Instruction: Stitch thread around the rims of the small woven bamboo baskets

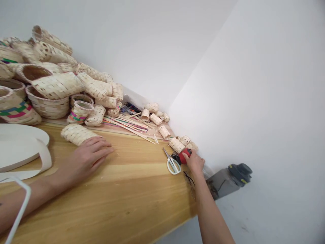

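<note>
The right hand (196,162) is closed around a red object (183,156) with black parts, at the far right end of the wooden counter (122,196). Just beside that object, to its left, lies a pair of scissors (173,166) with pale handles, blades slightly apart and pointing away from the person. The left hand (87,154) is palm down with its fingers extended, overlapping the near right end of a woven tube (76,134) that lies on its side; whether it presses on the tube, I cannot tell. Behind the tube, woven baskets (54,105) are heaped along the wall, some with colored bands. Right of the heap lie thin strips (129,126), with small woven pieces (164,133) beyond. A white roll (20,144) with a loose end lies at left, and a tilted bottle (223,183) with a dark cap is beside the right forearm.
</note>
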Demonstrator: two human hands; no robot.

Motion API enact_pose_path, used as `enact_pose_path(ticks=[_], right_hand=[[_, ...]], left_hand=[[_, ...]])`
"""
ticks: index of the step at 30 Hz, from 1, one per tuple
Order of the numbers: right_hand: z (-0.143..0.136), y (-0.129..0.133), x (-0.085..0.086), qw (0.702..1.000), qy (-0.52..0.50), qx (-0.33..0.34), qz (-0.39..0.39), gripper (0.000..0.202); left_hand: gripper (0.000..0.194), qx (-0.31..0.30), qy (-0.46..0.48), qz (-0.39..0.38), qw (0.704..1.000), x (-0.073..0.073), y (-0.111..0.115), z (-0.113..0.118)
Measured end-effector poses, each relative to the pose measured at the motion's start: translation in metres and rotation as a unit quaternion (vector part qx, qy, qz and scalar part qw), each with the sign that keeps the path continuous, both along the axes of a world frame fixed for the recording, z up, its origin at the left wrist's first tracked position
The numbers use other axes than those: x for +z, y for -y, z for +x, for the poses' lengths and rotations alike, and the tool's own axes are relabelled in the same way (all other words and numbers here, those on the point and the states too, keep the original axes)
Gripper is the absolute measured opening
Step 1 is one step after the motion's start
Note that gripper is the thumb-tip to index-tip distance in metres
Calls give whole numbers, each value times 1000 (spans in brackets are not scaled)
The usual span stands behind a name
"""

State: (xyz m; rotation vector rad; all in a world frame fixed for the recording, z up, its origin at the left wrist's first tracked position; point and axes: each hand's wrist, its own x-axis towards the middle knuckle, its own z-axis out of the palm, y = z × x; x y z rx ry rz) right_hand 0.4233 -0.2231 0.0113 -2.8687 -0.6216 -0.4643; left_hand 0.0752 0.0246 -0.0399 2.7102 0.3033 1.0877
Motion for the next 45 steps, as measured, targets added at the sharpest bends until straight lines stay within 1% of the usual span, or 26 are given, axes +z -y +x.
enact_pose_path(ticks=[2,4,6,8,9,10,11,12,13,14,15,17,19,21,22,23,24,26,28,29,31,33,35,37,41,45], right_hand=[[-2,0,6,1000,-3,10,21,38],[-7,3,17,998,0,28,56,37],[-17,6,33,993,6,57,104,47],[-33,7,47,982,-8,110,155,66],[-44,5,52,971,-32,151,180,72],[-56,3,56,952,-75,206,212,74],[-69,-1,58,889,-185,291,302,77],[-82,-5,59,815,-284,351,364,81],[-94,-10,58,755,-351,385,399,83],[-106,-16,56,707,-403,406,416,84],[-117,-22,54,676,-436,418,422,85],[-135,-36,50,647,-474,428,416,87],[-151,-52,48,634,-493,435,408,89],[-165,-68,48,622,-495,446,412,86],[-170,-76,49,617,-491,451,418,84],[-175,-82,49,613,-487,453,426,81],[-177,-88,49,611,-483,454,434,79],[-178,-98,46,606,-479,451,447,74],[-173,-106,38,595,-473,449,470,71],[-169,-110,33,585,-466,447,490,69],[-162,-117,19,564,-452,438,535,65],[-156,-122,4,551,-457,410,565,57],[-154,-126,-10,553,-480,377,567,52],[-153,-128,-21,562,-500,354,556,49],[-158,-129,-32,568,-515,339,545,45],[-174,-129,-35,558,-521,363,535,48]], left_hand=[[30,-10,7,-1,1000,-1,0,0],[30,-18,11,-11,1000,-2,1,0],[30,-24,14,-29,999,-3,3,1],[30,-39,19,-51,998,-2,8,3],[29,-44,24,-69,996,0,12,3],[30,-52,27,-92,994,3,17,4],[31,-54,34,-123,990,7,23,4],[34,-58,40,-162,984,12,29,5],[39,-69,38,-202,976,18,35,5],[43,-67,46,-249,965,23,40,6],[47,-77,51,-294,951,28,45,7],[60,-134,52,-386,911,36,51,12],[79,-199,71,-474,855,40,56,20],[96,-265,97,-563,777,42,59,27],[98,-301,106,-598,736,43,62,30],[95,-330,102,-628,697,45,64,33],[86,-351,93,-657,661,46,67,34],[62,-359,77,-712,599,46,71,33],[43,-331,66,-761,555,44,73,29],[39,-310,57,-777,545,41,73,26],[39,-277,22,-790,547,36,71,17],[39,-259,-10,-782,566,30,68,6],[40,-249,-21,-771,585,26,63,-5],[38,-234,-16,-762,604,22,58,-16],[39,-192,44,-754,627,9,50,-26],[39,-166,50,-723,669,-1,50,-27]])
